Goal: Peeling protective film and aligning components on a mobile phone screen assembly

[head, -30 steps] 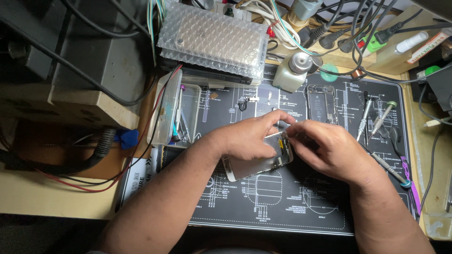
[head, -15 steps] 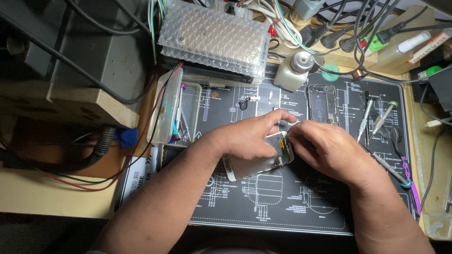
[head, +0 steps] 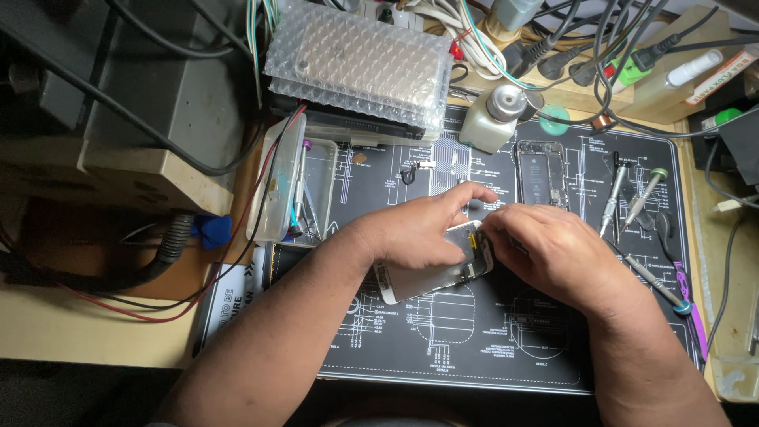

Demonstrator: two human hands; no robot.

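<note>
A white phone screen panel (head: 419, 278) lies tilted on the black repair mat (head: 474, 340). My left hand (head: 423, 229) presses down on the panel and grips its upper edge. My right hand (head: 553, 253) is at the panel's right end, fingertips pinched on a small part there; the part itself is hidden by my fingers. An opened phone body (head: 541, 172) lies on the mat just beyond my right hand.
A clear plastic tray (head: 294, 190) with tools sits left of the mat. Screwdrivers (head: 624, 198) and tweezers (head: 656, 278) lie at the right. A white dispenser bottle (head: 494, 119), a bubble-wrapped block (head: 360, 63) and many cables (head: 553, 39) crowd the back.
Both hands stay on the panel; my fingers have shifted only slightly at its right end.
</note>
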